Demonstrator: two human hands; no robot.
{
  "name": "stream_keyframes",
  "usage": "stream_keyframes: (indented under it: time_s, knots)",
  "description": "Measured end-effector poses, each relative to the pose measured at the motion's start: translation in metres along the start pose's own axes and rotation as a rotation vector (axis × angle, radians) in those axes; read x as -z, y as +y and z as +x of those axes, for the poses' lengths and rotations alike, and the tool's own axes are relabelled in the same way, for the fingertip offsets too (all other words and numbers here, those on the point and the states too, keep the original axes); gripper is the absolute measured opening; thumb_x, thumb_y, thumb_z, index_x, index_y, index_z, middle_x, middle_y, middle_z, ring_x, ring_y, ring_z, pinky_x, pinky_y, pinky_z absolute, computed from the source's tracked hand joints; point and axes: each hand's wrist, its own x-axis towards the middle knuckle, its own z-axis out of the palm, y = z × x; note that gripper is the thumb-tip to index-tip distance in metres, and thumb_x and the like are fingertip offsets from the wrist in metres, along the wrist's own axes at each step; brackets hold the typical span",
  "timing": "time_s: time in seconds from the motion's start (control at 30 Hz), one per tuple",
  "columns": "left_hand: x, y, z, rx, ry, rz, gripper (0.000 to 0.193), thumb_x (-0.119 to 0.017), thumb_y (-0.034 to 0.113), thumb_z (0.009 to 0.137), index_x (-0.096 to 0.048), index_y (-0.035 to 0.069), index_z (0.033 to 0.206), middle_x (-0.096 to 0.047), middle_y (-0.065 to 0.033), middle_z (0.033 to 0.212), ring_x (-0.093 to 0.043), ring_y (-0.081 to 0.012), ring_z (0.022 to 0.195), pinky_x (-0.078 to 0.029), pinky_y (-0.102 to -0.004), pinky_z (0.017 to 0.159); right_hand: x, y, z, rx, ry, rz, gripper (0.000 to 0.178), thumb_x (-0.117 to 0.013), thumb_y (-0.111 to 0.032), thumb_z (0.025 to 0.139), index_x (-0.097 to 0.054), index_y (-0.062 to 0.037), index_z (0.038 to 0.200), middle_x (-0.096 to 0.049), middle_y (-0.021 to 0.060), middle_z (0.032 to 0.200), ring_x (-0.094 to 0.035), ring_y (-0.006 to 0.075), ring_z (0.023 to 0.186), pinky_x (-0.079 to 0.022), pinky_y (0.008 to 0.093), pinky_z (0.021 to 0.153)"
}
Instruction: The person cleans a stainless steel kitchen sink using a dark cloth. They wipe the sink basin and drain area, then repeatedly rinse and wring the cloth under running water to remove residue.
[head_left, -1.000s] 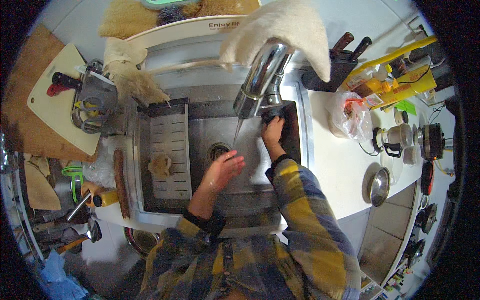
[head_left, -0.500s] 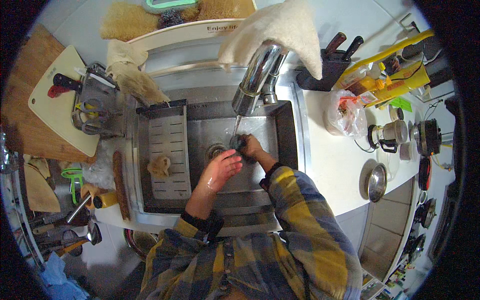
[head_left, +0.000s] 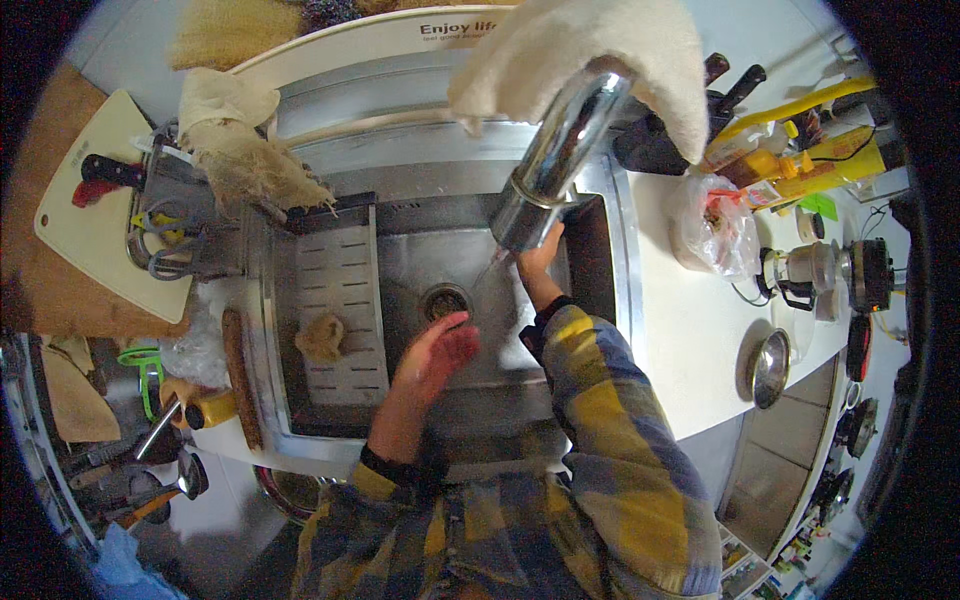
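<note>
My left hand (head_left: 438,352) is over the sink (head_left: 425,255), close to the round drain (head_left: 445,302). Its fingers are stretched out, a little blurred, and nothing is in them. My right hand (head_left: 541,262) reaches up behind the chrome faucet (head_left: 560,150). The spout hides most of its fingers, so whether it grips the faucet's handle does not show. A thin trickle of water (head_left: 490,268) falls from the spout. On the slotted steel tray (head_left: 340,260) at the sink's left lies a tan wad like a scrubber (head_left: 321,338).
Beige cloths hang over the faucet (head_left: 650,60) and at the sink's back left (head_left: 235,120). A cutting board (head_left: 95,230) and a knife (head_left: 112,170) lie far left. On the right counter are a knife block (head_left: 650,145), a plastic bag (head_left: 712,230) and a metal bowl (head_left: 770,368).
My right hand has gone from under the water up behind the spout; the dark thing it held is out of sight. My left hand has dropped slightly lower. The view has shifted.
</note>
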Motion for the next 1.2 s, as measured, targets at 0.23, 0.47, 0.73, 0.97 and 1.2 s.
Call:
stream_keyframes:
  time_s: [0.23,0.47,0.73,0.97,1.2]
  knots:
    - [-0.021,0.003,-0.003,0.022,0.019,0.006,0.035,-0.042,0.026,0.095,-0.049,0.004,0.121,-0.063,-0.0136,0.104,-0.061,-0.0266,0.091,-0.047,-0.0390,0.087,0.011,0.000,-0.015,0.396,-0.511,-1.671,0.026,-0.042,-0.020,0.087,-0.056,-0.0050,0.103,-0.053,0.0117,0.105,-0.053,0.0288,0.095,-0.048,0.0406,0.078]
    - [-0.031,0.001,-0.003,0.021,-0.070,0.080,0.037,-0.043,0.027,0.094,-0.049,0.003,0.121,-0.061,-0.0129,0.106,-0.060,-0.0259,0.093,-0.047,-0.0360,0.087,0.021,0.021,-0.031,0.516,-1.377,-1.942,0.040,-0.059,-0.014,0.073,-0.055,-0.0066,0.112,-0.054,0.0183,0.108,-0.053,0.0356,0.098,-0.046,0.0427,0.084]
    - [-0.012,0.004,-0.008,-0.032,-0.135,0.086,0.039,-0.041,0.028,0.095,-0.047,0.004,0.124,-0.060,-0.0130,0.108,-0.060,-0.0253,0.095,-0.046,-0.0365,0.087,0.049,-0.037,-0.061,0.583,-0.466,-1.315,0.052,-0.062,-0.009,0.076,-0.039,0.0045,0.120,-0.044,0.0238,0.110,-0.045,0.0396,0.103,-0.038,0.0422,0.092]
    - [-0.004,0.006,-0.020,-0.052,-0.107,0.029,0.036,-0.042,0.029,0.095,-0.050,0.005,0.121,-0.061,-0.0137,0.106,-0.061,-0.0247,0.092,-0.047,-0.0387,0.087,0.001,-0.024,-0.026,0.883,-0.349,-1.167,0.045,-0.059,0.000,0.072,-0.039,0.0043,0.112,-0.040,0.0236,0.105,-0.042,0.0416,0.099,-0.035,0.0446,0.089]
    - [0.009,-0.006,-0.036,-0.062,-0.126,-0.120,0.034,-0.041,0.028,0.096,-0.053,0.005,0.118,-0.063,-0.0143,0.103,-0.061,-0.0256,0.094,-0.047,-0.0396,0.087,0.007,0.028,-0.023,0.829,-1.063,-1.636,0.033,-0.056,-0.012,0.074,-0.054,-0.0056,0.107,-0.047,0.0177,0.103,-0.047,0.0390,0.097,-0.044,0.0428,0.080]
